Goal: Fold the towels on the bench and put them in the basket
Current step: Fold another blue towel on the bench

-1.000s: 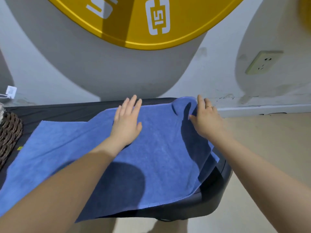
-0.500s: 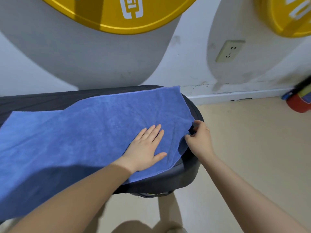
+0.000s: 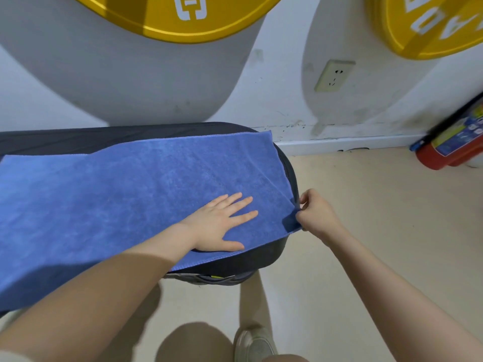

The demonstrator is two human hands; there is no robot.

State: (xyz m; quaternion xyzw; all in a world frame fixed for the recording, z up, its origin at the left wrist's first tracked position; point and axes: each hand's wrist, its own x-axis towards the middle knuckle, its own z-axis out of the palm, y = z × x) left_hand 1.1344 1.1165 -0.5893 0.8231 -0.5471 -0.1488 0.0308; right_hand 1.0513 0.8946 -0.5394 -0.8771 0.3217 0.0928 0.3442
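A blue towel (image 3: 136, 194) lies spread flat along the black padded bench (image 3: 156, 131), reaching its rounded right end. My left hand (image 3: 222, 226) rests flat on the towel near its front right part, fingers spread, pressing it down. My right hand (image 3: 313, 215) pinches the towel's near right corner at the bench's end, fingers closed on the cloth. The basket is out of view.
A white wall with a power socket (image 3: 334, 75) and two yellow round plates (image 3: 183, 17) stands behind the bench. A red fire extinguisher (image 3: 454, 150) lies on the beige floor at the right. My shoe (image 3: 254, 343) is below the bench's end.
The view swung right. My left hand slid from the towel's middle to its front right part. My right hand moved from the far right edge to the near right corner and pinched it.
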